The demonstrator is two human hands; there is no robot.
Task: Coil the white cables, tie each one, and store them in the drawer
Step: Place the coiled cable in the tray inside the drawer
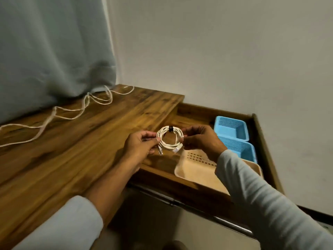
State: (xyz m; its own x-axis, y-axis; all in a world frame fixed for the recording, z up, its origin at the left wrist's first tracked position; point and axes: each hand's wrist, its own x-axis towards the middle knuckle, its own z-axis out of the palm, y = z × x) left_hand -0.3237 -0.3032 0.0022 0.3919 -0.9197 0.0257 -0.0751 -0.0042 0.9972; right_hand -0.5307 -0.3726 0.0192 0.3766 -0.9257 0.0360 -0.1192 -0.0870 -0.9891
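Head view: held a coiled cable over the open drawer.
Had a loose cable sprawled on the desk; pinched the coil's left side with left hand, thumb against fingers, right side with right hand, black tie on top; beige tray, blue baskets inside drawer.

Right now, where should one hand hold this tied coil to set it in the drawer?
Probably pinch the coil at its black tie, coming from above: the loops are bound together there, while both connectors hang loose at the bottom.
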